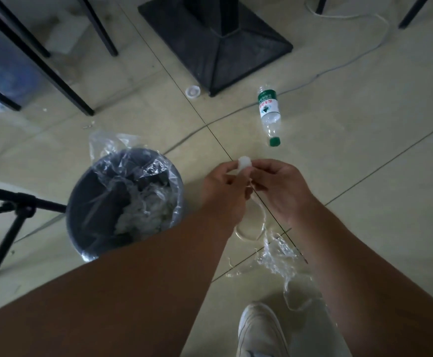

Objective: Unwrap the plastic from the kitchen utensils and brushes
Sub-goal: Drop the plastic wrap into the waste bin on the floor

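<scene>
Bin (91,222) stood left of hands (248,186); bottle (269,114) lay on floor (365,124) beyond them; table base (215,42) farther back.

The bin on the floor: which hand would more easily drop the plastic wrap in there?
Probably the left hand. The bin stands open directly beside it, while the right hand would have to cross over. Both hands pinch the small white item, and the wrap trails below them.
</scene>
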